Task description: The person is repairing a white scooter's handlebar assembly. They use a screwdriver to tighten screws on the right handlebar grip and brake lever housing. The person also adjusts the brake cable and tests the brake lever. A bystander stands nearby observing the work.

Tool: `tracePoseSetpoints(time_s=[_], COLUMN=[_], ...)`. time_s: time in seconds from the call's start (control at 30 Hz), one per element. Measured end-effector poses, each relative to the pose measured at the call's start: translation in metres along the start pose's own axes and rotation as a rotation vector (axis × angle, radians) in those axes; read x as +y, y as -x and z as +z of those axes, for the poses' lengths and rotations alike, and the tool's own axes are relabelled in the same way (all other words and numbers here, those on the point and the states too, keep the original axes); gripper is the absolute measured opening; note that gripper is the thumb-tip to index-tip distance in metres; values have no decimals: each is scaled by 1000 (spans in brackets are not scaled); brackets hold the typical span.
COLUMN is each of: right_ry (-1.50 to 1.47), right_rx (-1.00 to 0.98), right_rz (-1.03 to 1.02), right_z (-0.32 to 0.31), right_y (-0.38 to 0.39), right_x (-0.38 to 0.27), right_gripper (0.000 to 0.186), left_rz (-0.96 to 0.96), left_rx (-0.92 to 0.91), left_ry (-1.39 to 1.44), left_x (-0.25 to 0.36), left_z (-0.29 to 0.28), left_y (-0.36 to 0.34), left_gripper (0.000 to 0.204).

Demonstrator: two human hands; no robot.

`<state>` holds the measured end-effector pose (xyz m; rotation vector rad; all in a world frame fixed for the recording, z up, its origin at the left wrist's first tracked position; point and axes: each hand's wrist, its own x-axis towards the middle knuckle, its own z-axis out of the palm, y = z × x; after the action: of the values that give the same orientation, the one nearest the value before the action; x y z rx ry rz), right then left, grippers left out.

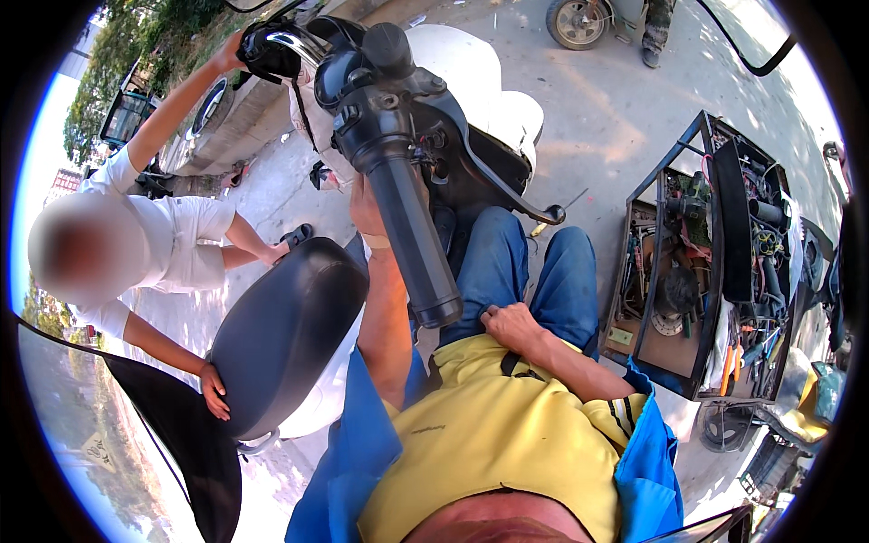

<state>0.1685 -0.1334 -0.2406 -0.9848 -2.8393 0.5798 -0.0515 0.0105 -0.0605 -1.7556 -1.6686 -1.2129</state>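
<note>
My left hand [367, 204] reaches up behind the black handlebar grip [409, 235] of a scooter, its fingers mostly hidden there. A brake lever [507, 185] sticks out right of the grip, beside switches and a mirror stem. My right hand [509, 326] rests closed on my lap, against my blue trousers [561, 281]; whatever is inside its curled fingers, if anything, is hidden. The black scooter seat [281, 335] lies left of my left forearm, with white bodywork [453, 63] beyond the handlebar.
A person in white [154, 244] leans at the left, one hand on the seat, the other at the scooter's front. A metal tool cart [706, 353] full of tools stands at right. A screwdriver [548, 226] lies on the pavement. A wheel [575, 23] and someone's leg are at top.
</note>
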Motion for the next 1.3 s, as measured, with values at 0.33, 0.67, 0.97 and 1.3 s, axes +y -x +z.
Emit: tracePoseSetpoints(time_s=[0.33,0.67,0.97,1.3], right_ry=[-320,-1881,-1921,-1836], right_rx=[295,567,500,567], right_rz=[32,47,-13,-2], right_z=[-70,-241,-254,-255], right_y=[-11,-131,-133,-134], right_x=[4,5,0,6], right_gripper=[17,30,24,15], left_rz=[-79,-328,-565,-1013], left_rx=[-41,-25,-50,-257], left_ry=[-113,183,634,1195], left_x=[20,37,41,-2], left_z=[-15,-35,-43,-51], left_y=[-7,-16,-22,-10], left_gripper=[33,27,18,46])
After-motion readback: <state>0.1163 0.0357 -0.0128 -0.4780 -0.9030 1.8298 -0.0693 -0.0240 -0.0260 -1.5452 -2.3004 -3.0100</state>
